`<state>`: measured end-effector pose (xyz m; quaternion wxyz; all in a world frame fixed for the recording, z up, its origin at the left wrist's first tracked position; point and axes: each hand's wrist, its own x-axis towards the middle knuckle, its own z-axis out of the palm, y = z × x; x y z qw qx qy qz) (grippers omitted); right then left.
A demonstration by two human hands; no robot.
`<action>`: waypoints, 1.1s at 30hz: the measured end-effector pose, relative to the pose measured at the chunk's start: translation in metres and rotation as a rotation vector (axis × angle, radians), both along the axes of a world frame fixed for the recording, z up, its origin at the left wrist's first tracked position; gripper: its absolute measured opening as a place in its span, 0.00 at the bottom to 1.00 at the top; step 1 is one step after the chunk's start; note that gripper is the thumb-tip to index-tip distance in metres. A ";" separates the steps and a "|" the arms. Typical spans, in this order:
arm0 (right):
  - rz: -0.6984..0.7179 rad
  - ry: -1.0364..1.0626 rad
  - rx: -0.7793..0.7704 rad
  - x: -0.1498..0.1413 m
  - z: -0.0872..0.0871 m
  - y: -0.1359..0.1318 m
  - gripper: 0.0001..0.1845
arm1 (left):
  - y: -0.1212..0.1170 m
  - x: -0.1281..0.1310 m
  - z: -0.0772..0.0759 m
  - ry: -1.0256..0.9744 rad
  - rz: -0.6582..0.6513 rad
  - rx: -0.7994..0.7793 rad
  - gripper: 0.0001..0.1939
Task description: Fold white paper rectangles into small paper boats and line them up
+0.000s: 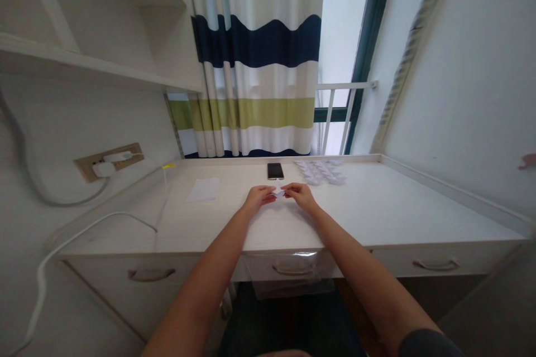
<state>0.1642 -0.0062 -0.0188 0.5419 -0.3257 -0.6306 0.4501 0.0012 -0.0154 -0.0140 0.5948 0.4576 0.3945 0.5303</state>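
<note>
Between my two hands is a small piece of folded white paper [278, 192], held a little in front of the phone. My left hand [260, 198] pinches its left side with thumb and fingers. On the right side, my right hand [300, 194] grips it the same way. Beyond the hands lies a black phone [275, 171], flat on the desk. To its right sit several folded white paper pieces [321, 171] in rows. A flat stack of white paper sheets [204, 189] rests off to the left. The exact folds of the held paper are too small to make out.
The white desk [397, 206] has a raised edge along the wall. A clear plastic sheet [288, 273] hangs over the middle drawer. White cables [96, 223] run down at the left near a socket [111, 163]. Shelves [96, 67] overhang the left; a striped curtain [268, 83] hangs behind.
</note>
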 end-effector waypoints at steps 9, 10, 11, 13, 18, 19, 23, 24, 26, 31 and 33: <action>0.032 0.062 -0.046 -0.003 0.002 -0.004 0.22 | -0.001 0.003 0.000 0.066 0.077 0.147 0.16; 0.024 0.069 -0.069 -0.003 0.001 -0.004 0.23 | -0.001 0.003 0.001 0.082 0.078 0.161 0.16; 0.015 0.077 -0.095 -0.003 0.001 -0.003 0.23 | -0.002 0.004 0.001 0.094 0.077 0.174 0.16; -0.003 0.099 -0.149 -0.004 0.000 0.000 0.20 | -0.002 0.005 0.002 0.109 0.078 0.192 0.16; -0.023 0.147 -0.214 -0.004 -0.002 0.004 0.16 | -0.002 0.006 0.002 0.103 0.095 0.220 0.15; -0.018 0.151 -0.212 -0.004 -0.002 0.004 0.16 | -0.002 0.006 0.002 0.101 0.099 0.220 0.16; 0.005 0.167 -0.197 -0.004 0.000 0.002 0.16 | -0.002 0.007 0.003 0.089 0.113 0.220 0.17; 0.010 0.174 -0.196 -0.004 0.001 0.001 0.16 | -0.002 0.007 0.004 0.084 0.116 0.221 0.17; 0.017 0.187 -0.197 -0.004 0.002 0.000 0.16 | -0.003 0.008 0.005 0.071 0.124 0.226 0.17; 0.019 0.184 -0.222 -0.002 0.004 -0.003 0.15 | -0.003 0.008 0.004 0.085 0.119 0.237 0.17; 0.031 0.157 -0.243 -0.002 0.004 -0.003 0.14 | -0.002 0.007 0.002 0.107 0.103 0.251 0.17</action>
